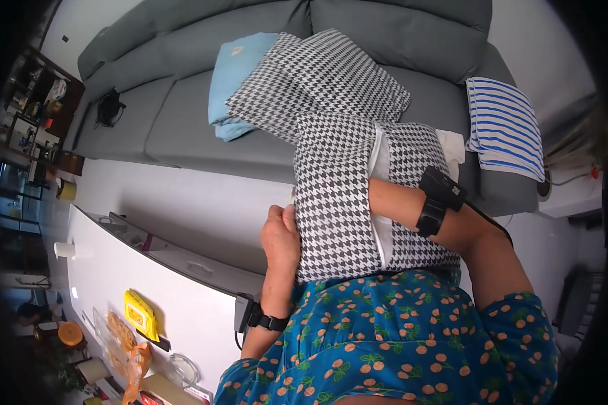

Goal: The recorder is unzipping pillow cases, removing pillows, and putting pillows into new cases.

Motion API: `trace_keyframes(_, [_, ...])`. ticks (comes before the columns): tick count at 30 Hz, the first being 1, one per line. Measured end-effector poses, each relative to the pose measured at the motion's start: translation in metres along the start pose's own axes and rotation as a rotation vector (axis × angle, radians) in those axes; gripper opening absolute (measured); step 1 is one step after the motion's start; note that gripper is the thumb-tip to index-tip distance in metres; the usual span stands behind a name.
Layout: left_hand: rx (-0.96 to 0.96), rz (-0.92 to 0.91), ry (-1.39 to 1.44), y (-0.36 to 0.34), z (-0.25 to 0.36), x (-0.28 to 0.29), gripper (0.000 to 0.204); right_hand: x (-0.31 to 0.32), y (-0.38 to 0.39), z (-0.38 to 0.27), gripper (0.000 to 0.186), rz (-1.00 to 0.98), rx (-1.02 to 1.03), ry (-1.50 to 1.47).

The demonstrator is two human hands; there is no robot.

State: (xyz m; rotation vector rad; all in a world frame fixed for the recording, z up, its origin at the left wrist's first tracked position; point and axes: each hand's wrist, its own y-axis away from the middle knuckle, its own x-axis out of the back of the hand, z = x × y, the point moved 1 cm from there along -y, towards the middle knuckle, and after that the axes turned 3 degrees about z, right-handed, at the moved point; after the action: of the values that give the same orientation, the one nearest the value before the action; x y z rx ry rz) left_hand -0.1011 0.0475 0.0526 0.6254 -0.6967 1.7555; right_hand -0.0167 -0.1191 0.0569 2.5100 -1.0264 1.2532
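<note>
1. Black-and-white houndstooth fabric covers the cushion point(334, 196) at the centre, which stands in front of the person's body, its lower edge against the blue top point(385, 337) patterned with orange fruit and green leaves.
2. White material point(380, 162) shows along a long slit that runs down the near face of the cushion.
3. Through that slit goes the right forearm point(395, 202); the right hand is hidden inside, so I cannot tell whether its fingers are apart, together or clamped on something.
4. At the cushion's left edge is the left hand point(280, 236), its fingers bent; I cannot tell whether they are clamped on the fabric, since the contact is partly hidden.
5. Each arm wears a black strap with a small dark box: the left strap point(271, 322) near the wrist, the right strap point(431, 216) on the forearm.
6. Just beyond, more houndstooth pieces point(348, 71) lie overlapping on the grey sofa point(203, 108), partly over a folded light-blue cloth point(230, 88).
7. Blue-and-white stripes mark a folded cloth point(505, 128) draped on the sofa's right arm.
8. Toward the sofa's left end rests a black object point(109, 106), too small to identify.
9. To the lower left, the white table point(162, 290) carries a yellow packet point(140, 314), an orange bag point(137, 368) and a white cylinder point(64, 250).
</note>
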Motion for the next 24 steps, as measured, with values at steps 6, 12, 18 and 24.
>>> trace_keyframes(6, [0.06,-0.313,-0.064,0.012,-0.009,-0.008,0.049,0.003,0.0,0.009,0.053,0.019,-0.014,0.006])
trace_keyframes(12, [0.016,-0.319,0.087,0.023,0.0,-0.002,0.042,0.026,-0.006,0.054,0.052,0.128,-0.258,-0.1])
trace_keyframes(18, [-0.036,-0.251,0.08,0.031,-0.015,-0.01,0.042,0.013,0.001,0.069,0.052,0.34,-0.383,-0.535])
trace_keyframes(24, [0.024,-0.192,0.185,0.036,-0.016,-0.015,0.045,0.011,0.027,0.068,0.051,0.707,-0.47,-1.706])
